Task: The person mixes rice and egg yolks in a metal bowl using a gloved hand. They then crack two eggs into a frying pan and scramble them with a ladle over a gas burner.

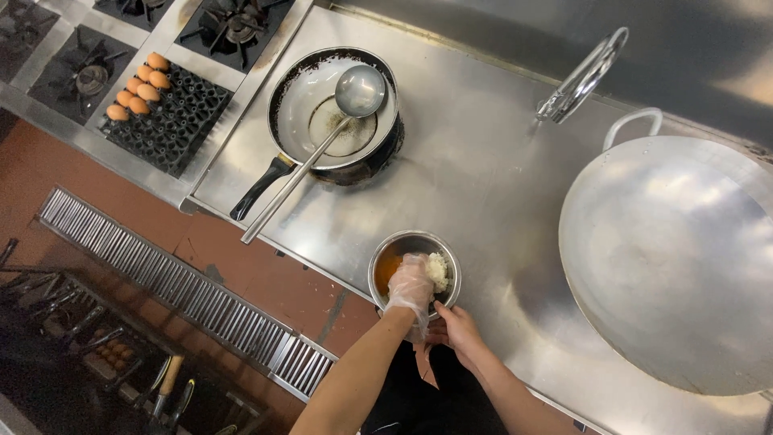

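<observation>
Now the gloved left hand [410,283] digs into the white rice [437,271] in the small steel bowl [400,245] at the counter [475,169] edge, fingers curled; right hand [456,325] grips the bowl's near rim.

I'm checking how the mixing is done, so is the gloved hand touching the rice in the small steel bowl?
Touching. The head view shows the gloved left hand reaching into the small steel bowl, its fingers pressed against the white rice.
</observation>
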